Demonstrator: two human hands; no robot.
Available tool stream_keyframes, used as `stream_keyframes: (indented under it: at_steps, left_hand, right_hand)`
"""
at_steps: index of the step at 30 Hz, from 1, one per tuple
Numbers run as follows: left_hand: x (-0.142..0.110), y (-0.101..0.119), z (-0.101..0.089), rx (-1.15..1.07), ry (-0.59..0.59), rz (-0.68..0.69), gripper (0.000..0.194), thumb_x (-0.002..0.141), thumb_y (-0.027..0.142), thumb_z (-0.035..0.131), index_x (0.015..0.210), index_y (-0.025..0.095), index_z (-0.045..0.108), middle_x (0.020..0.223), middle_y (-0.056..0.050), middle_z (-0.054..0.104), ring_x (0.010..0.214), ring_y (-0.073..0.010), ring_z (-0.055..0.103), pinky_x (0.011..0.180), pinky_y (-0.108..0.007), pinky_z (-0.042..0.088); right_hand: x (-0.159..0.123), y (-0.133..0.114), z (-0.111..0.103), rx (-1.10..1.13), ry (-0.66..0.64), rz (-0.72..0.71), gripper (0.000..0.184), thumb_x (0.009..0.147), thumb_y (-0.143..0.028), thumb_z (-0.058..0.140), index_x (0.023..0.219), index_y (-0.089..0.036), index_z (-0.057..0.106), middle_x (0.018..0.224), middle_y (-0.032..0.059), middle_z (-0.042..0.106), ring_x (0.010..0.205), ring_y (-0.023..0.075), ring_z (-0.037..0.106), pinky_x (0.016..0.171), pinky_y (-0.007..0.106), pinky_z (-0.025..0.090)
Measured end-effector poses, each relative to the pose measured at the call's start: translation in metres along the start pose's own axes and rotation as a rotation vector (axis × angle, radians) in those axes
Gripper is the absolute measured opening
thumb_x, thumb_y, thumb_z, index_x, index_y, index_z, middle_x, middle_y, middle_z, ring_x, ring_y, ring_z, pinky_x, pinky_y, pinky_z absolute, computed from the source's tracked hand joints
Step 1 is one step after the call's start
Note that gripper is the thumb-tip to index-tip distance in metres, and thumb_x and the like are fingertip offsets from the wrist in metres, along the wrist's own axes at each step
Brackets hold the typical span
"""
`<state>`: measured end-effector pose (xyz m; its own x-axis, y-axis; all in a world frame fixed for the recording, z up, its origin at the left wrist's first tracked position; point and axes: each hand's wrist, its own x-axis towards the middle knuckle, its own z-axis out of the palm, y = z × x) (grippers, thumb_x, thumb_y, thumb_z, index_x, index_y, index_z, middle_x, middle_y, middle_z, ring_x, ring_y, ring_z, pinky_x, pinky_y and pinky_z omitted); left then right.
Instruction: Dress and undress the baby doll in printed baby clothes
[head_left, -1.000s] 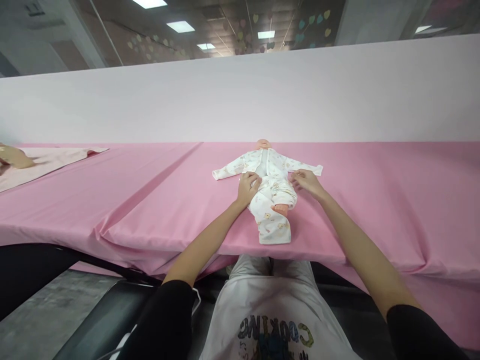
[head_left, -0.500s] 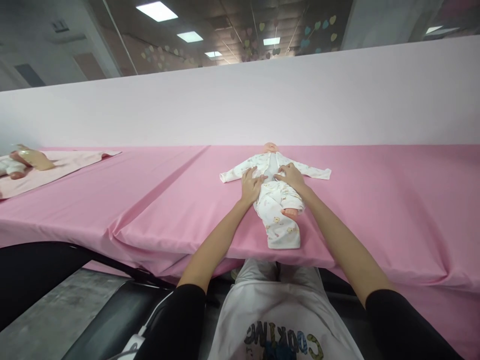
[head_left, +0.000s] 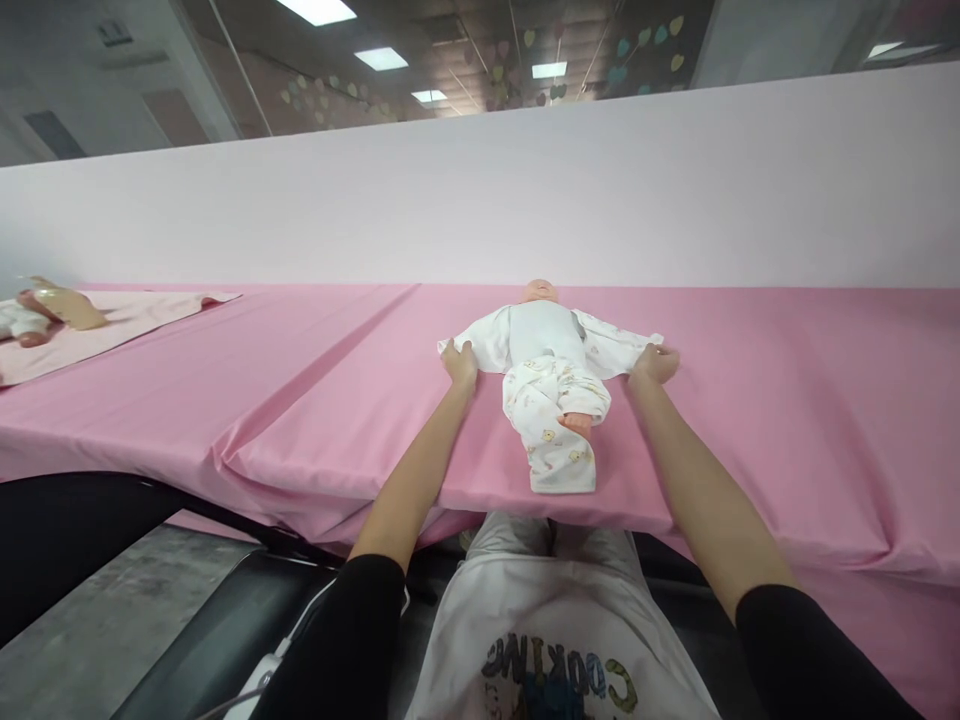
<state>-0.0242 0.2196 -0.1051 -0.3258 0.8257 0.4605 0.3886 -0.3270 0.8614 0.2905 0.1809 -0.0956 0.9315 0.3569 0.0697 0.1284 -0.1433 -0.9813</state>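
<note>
A baby doll (head_left: 540,291) lies on its back on the pink-covered table, head toward the wall. Its white patterned top (head_left: 613,342) has both sleeves spread out sideways, and plain white cloth shows over the chest. My left hand (head_left: 460,366) is closed on the cuff of the sleeve at the left. At the other sleeve's end, my right hand (head_left: 654,364) is closed on that cuff. White patterned pants (head_left: 559,440) lie bunched over the doll's lower body. A bare doll foot (head_left: 577,423) shows at the right, while the other pant leg lies flat toward me.
At the far left, a light pink cloth (head_left: 142,312) carries a yellowish bottle (head_left: 75,308) and part of another doll (head_left: 24,322). Behind the table rises a low white wall (head_left: 480,200). A black chair (head_left: 202,640) stands below the table's front edge.
My hands have moved apart from the doll's waist out to the two sleeve ends. The chest, which showed grey between patterned panels, now shows mostly plain white cloth.
</note>
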Motion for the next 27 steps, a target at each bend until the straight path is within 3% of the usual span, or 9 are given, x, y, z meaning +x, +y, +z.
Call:
stream_keyframes:
  at_steps: [2,4,6,8,10,12,18,23,27]
  left_hand:
    - [-0.005,0.006,-0.002,0.069,0.101,0.042,0.029,0.081,0.023,0.049,0.109,0.021,0.057,0.119,-0.010,0.055,0.118,-0.0225,0.047,0.099,-0.040,0.036]
    - [-0.015,0.018,0.001,0.077,-0.018,0.200,0.025,0.080,0.020,0.051,0.102,0.021,0.063,0.114,-0.008,0.059,0.114,-0.0217,0.049,0.102,-0.040,0.035]
    - [-0.026,0.032,0.006,0.064,-0.293,0.390,0.019,0.082,0.021,0.051,0.091,0.022,0.068,0.104,-0.005,0.063,0.105,-0.0197,0.054,0.101,-0.038,0.037]
    - [-0.035,0.043,0.011,0.083,-0.506,0.479,0.017,0.081,0.023,0.054,0.083,0.023,0.071,0.106,-0.004,0.064,0.106,-0.0198,0.053,0.100,-0.038,0.038]
    - [-0.040,0.048,0.014,0.126,-0.606,0.515,0.016,0.079,0.022,0.057,0.081,0.025,0.073,0.115,-0.004,0.062,0.113,-0.0216,0.049,0.102,-0.040,0.037]
    - [-0.042,0.049,0.013,0.162,-0.658,0.548,0.015,0.077,0.022,0.059,0.077,0.025,0.074,0.121,-0.003,0.059,0.118,-0.0232,0.045,0.104,-0.042,0.034]
    - [-0.045,0.052,0.011,0.169,-0.796,0.519,0.026,0.080,0.022,0.055,0.060,0.027,0.071,0.122,0.003,0.061,0.131,-0.0242,0.034,0.112,-0.048,0.024]
    - [-0.047,0.060,0.005,0.111,-0.937,0.471,0.030,0.079,0.021,0.056,0.051,0.025,0.067,0.122,0.004,0.061,0.138,-0.0246,0.024,0.114,-0.050,0.018]
    - [-0.045,0.064,0.002,-0.035,-0.926,0.478,0.024,0.078,0.026,0.060,0.056,0.024,0.069,0.116,-0.003,0.063,0.124,-0.0239,0.043,0.107,-0.044,0.031]
  right_hand:
    - [-0.003,-0.004,-0.004,-0.036,0.045,-0.211,0.025,0.076,-0.017,0.042,0.096,-0.016,0.056,0.110,0.0135,0.056,0.105,0.0237,0.053,0.093,0.037,0.040]
    - [-0.015,-0.013,-0.003,-0.016,-0.054,-0.435,0.025,0.075,-0.015,0.042,0.094,-0.015,0.060,0.105,0.0118,0.060,0.102,0.0218,0.054,0.095,0.035,0.038]
    - [-0.032,-0.024,0.002,0.004,-0.316,-0.558,0.024,0.074,-0.014,0.043,0.089,-0.014,0.062,0.097,0.0095,0.064,0.094,0.0195,0.057,0.090,0.032,0.042]
    - [-0.049,-0.032,0.007,-0.023,-0.723,-0.618,0.020,0.070,-0.016,0.051,0.084,-0.015,0.065,0.091,0.0070,0.066,0.087,0.0186,0.059,0.085,0.031,0.044]
    - [-0.061,-0.038,0.008,-0.085,-1.058,-0.667,0.015,0.066,-0.018,0.060,0.078,-0.017,0.068,0.089,0.0056,0.067,0.086,0.0189,0.060,0.085,0.032,0.045]
    - [-0.065,-0.041,0.005,-0.135,-1.238,-0.680,0.014,0.062,-0.020,0.065,0.075,-0.018,0.070,0.093,0.0060,0.067,0.088,0.0194,0.059,0.088,0.034,0.044]
    - [-0.056,-0.051,-0.018,-0.163,-1.577,-0.566,0.022,0.069,-0.039,0.067,0.068,-0.017,0.071,0.121,0.0084,0.057,0.104,0.0229,0.054,0.095,0.037,0.041]
    - [-0.053,-0.060,-0.032,-0.215,-1.702,-0.503,0.031,0.062,-0.049,0.074,0.071,-0.018,0.074,0.132,0.0089,0.050,0.114,0.0275,0.050,0.097,0.037,0.040]
    - [-0.049,-0.061,-0.035,-0.235,-1.760,-0.498,0.035,0.061,-0.051,0.075,0.074,-0.019,0.075,0.137,0.0086,0.046,0.119,0.0300,0.047,0.096,0.037,0.041]
